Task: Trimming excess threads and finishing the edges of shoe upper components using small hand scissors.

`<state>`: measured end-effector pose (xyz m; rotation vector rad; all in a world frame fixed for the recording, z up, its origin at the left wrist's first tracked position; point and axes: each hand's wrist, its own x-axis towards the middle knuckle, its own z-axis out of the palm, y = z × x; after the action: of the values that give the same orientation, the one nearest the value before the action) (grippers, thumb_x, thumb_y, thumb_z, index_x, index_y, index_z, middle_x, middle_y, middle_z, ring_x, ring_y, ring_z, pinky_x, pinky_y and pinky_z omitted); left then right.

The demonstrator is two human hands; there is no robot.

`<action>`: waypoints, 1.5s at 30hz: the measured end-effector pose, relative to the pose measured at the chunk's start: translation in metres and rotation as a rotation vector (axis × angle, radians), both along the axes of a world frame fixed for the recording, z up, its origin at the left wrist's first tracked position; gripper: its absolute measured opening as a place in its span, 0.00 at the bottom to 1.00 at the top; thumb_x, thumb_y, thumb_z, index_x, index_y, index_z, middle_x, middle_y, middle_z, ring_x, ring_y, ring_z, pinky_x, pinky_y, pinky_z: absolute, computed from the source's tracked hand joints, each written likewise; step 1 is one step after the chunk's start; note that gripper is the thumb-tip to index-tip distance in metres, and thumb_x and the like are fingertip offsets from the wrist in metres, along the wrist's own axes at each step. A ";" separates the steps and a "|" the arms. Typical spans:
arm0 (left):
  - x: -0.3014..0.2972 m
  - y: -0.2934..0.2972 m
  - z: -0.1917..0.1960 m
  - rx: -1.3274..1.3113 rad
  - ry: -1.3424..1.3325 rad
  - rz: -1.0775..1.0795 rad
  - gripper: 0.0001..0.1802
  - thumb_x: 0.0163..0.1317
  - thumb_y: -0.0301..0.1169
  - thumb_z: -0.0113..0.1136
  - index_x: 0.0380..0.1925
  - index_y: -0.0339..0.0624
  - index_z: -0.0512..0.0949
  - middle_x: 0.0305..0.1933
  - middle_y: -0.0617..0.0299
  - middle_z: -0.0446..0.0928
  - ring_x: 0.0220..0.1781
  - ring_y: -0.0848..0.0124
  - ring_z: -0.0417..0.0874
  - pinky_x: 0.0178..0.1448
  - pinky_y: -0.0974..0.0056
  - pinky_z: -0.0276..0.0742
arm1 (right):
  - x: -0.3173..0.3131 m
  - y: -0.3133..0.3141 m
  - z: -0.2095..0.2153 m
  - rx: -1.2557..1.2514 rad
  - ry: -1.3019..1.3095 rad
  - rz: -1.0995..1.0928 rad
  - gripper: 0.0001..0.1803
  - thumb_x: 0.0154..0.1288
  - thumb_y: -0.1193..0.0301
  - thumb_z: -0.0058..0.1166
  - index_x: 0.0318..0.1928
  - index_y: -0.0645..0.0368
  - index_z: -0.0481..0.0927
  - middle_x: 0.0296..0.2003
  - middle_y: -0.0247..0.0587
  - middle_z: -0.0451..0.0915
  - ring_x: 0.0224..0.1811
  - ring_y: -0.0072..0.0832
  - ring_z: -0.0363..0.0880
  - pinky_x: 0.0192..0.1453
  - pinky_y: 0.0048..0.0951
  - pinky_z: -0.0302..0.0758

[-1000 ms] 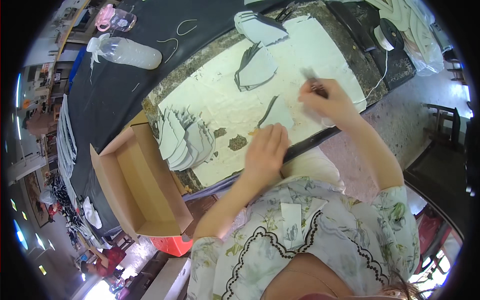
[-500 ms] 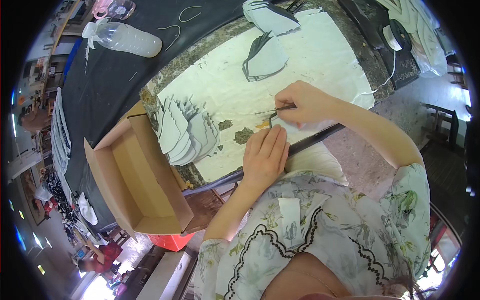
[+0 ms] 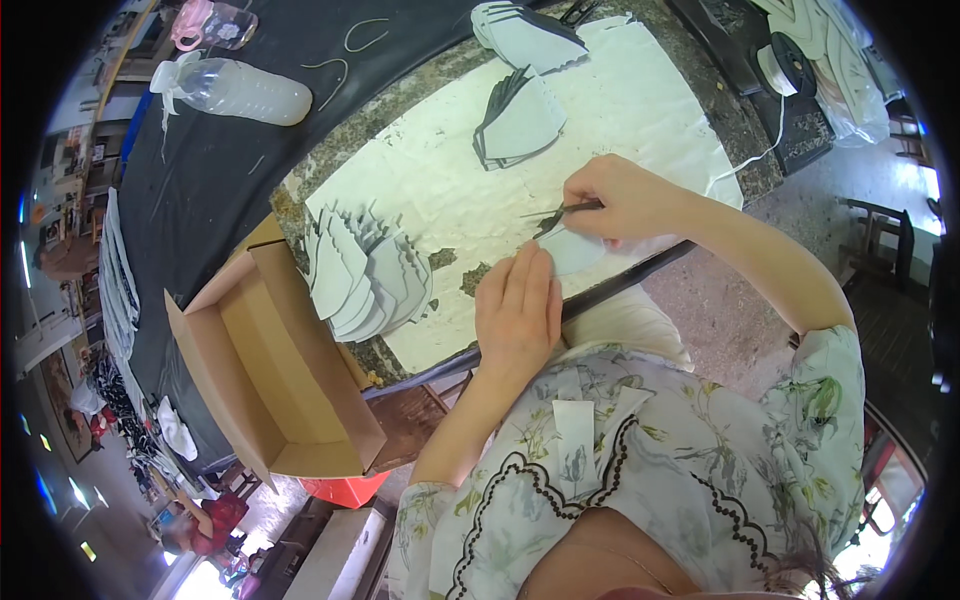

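My left hand [image 3: 516,310] lies with its fingers stretched out, their tips on the near left edge of a pale grey cut piece [image 3: 573,250] with a dark edging. In my right hand [image 3: 618,192], fingers closed, is a slim dark-handled tool [image 3: 583,207] with a thin tip that points left, just above the piece's far edge; its exact kind is unclear. Some of my right fingertips are hidden behind the hand. Farther off lies a small stack of like pieces [image 3: 520,122], with another stack [image 3: 527,38] beyond it. A larger fanned pile [image 3: 365,272] lies to the left.
White paper [image 3: 630,100] covers the worktop, stained in places. An open cardboard box [image 3: 280,365] stands left of it. A plastic bottle [image 3: 247,90] and a pink-lidded bottle [image 3: 225,25] lie on the black cover. A thread spool [image 3: 782,68] sits at the far right.
My left hand has slid a little left, baring more of the pale piece. The right hand has shifted slightly right with the tool. The whole view has drifted a little.
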<state>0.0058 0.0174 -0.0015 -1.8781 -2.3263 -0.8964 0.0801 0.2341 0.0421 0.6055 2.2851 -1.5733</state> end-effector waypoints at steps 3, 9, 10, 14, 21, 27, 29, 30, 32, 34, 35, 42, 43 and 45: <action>0.001 0.004 -0.001 0.025 -0.038 0.059 0.25 0.56 0.23 0.62 0.56 0.32 0.75 0.55 0.50 0.76 0.52 0.54 0.75 0.56 0.53 0.72 | 0.002 0.001 -0.001 0.053 -0.027 0.027 0.10 0.53 0.70 0.58 0.25 0.66 0.77 0.19 0.48 0.77 0.23 0.40 0.79 0.31 0.36 0.72; -0.003 0.003 -0.002 0.015 -0.124 0.070 0.30 0.47 0.19 0.60 0.56 0.35 0.75 0.55 0.53 0.76 0.50 0.54 0.75 0.56 0.52 0.71 | 0.002 -0.001 -0.009 0.255 0.183 0.093 0.09 0.51 0.70 0.56 0.24 0.65 0.76 0.19 0.49 0.77 0.25 0.46 0.79 0.31 0.40 0.74; -0.004 0.000 -0.005 0.017 -0.115 0.059 0.29 0.47 0.19 0.60 0.55 0.35 0.75 0.55 0.53 0.77 0.50 0.54 0.75 0.56 0.52 0.72 | 0.002 -0.001 -0.007 0.226 0.170 0.101 0.09 0.52 0.71 0.57 0.24 0.65 0.76 0.18 0.47 0.77 0.23 0.41 0.78 0.30 0.37 0.72; -0.004 0.001 -0.007 0.039 -0.057 0.036 0.26 0.47 0.18 0.60 0.51 0.34 0.76 0.55 0.53 0.77 0.51 0.54 0.75 0.57 0.53 0.72 | 0.005 -0.005 -0.001 0.069 0.096 0.072 0.08 0.53 0.72 0.58 0.24 0.64 0.76 0.17 0.44 0.77 0.19 0.33 0.78 0.27 0.33 0.71; -0.005 0.002 -0.003 0.034 -0.117 0.063 0.30 0.45 0.17 0.60 0.54 0.33 0.75 0.54 0.53 0.77 0.51 0.55 0.75 0.57 0.54 0.71 | 0.006 -0.008 -0.008 0.112 0.098 0.039 0.07 0.52 0.73 0.57 0.23 0.64 0.76 0.16 0.42 0.77 0.18 0.31 0.78 0.25 0.32 0.71; -0.007 0.004 0.001 -0.043 -0.053 0.008 0.34 0.42 0.18 0.59 0.56 0.34 0.75 0.56 0.56 0.75 0.50 0.56 0.73 0.56 0.54 0.70 | 0.000 0.000 -0.009 0.172 0.086 0.036 0.09 0.51 0.72 0.57 0.23 0.65 0.76 0.17 0.46 0.76 0.20 0.37 0.79 0.27 0.35 0.72; -0.008 0.004 0.002 -0.070 -0.028 -0.006 0.34 0.41 0.19 0.59 0.56 0.33 0.75 0.57 0.55 0.74 0.50 0.57 0.73 0.56 0.54 0.70 | -0.002 0.002 -0.009 0.264 0.150 0.057 0.10 0.51 0.70 0.58 0.23 0.66 0.77 0.19 0.50 0.77 0.23 0.45 0.78 0.29 0.39 0.72; -0.008 0.004 0.003 -0.069 -0.028 -0.008 0.34 0.41 0.19 0.59 0.56 0.33 0.75 0.57 0.55 0.74 0.50 0.57 0.73 0.56 0.54 0.70 | -0.002 0.002 -0.010 0.264 0.150 0.055 0.10 0.51 0.70 0.58 0.23 0.66 0.77 0.19 0.50 0.77 0.23 0.45 0.78 0.29 0.39 0.72; -0.009 0.005 0.006 -0.101 0.037 -0.028 0.32 0.43 0.21 0.58 0.56 0.34 0.75 0.56 0.55 0.74 0.49 0.58 0.73 0.55 0.54 0.71 | -0.002 0.002 -0.012 0.335 0.199 0.083 0.10 0.51 0.69 0.59 0.24 0.66 0.77 0.21 0.52 0.78 0.26 0.51 0.77 0.32 0.42 0.72; -0.009 0.008 0.006 -0.103 0.098 -0.042 0.32 0.44 0.23 0.58 0.56 0.34 0.75 0.54 0.55 0.74 0.48 0.58 0.73 0.55 0.55 0.71 | -0.002 0.002 -0.005 0.357 0.156 0.100 0.10 0.52 0.69 0.58 0.25 0.66 0.79 0.24 0.53 0.80 0.31 0.51 0.79 0.36 0.44 0.74; -0.009 0.009 0.007 -0.110 0.160 -0.055 0.31 0.46 0.24 0.57 0.56 0.34 0.75 0.52 0.54 0.74 0.48 0.59 0.74 0.54 0.55 0.71 | -0.003 0.000 -0.003 0.374 0.113 0.118 0.10 0.53 0.69 0.57 0.26 0.65 0.80 0.28 0.54 0.82 0.35 0.51 0.81 0.41 0.45 0.77; -0.013 0.018 0.017 -0.157 0.205 -0.112 0.28 0.48 0.25 0.57 0.54 0.31 0.75 0.47 0.53 0.73 0.47 0.59 0.74 0.53 0.57 0.72 | -0.001 0.000 -0.013 0.345 0.202 0.073 0.10 0.53 0.68 0.59 0.27 0.64 0.79 0.25 0.53 0.80 0.31 0.51 0.80 0.36 0.44 0.74; -0.013 0.019 0.018 -0.139 0.210 -0.125 0.28 0.48 0.25 0.57 0.54 0.30 0.74 0.47 0.53 0.73 0.47 0.59 0.75 0.52 0.58 0.73 | 0.000 -0.002 -0.012 0.383 0.167 0.078 0.10 0.53 0.68 0.59 0.27 0.64 0.79 0.25 0.53 0.80 0.32 0.51 0.80 0.37 0.45 0.74; -0.015 0.020 0.018 -0.121 0.218 -0.137 0.28 0.48 0.25 0.56 0.53 0.29 0.74 0.47 0.52 0.73 0.47 0.59 0.75 0.52 0.58 0.73 | -0.003 -0.004 -0.011 0.421 0.137 0.081 0.10 0.54 0.67 0.58 0.27 0.64 0.79 0.26 0.53 0.81 0.33 0.50 0.80 0.38 0.45 0.75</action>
<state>-0.0091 0.0371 0.0170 -2.0840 -2.1912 -0.5358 0.0769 0.2298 0.0315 0.5048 2.7322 -1.1313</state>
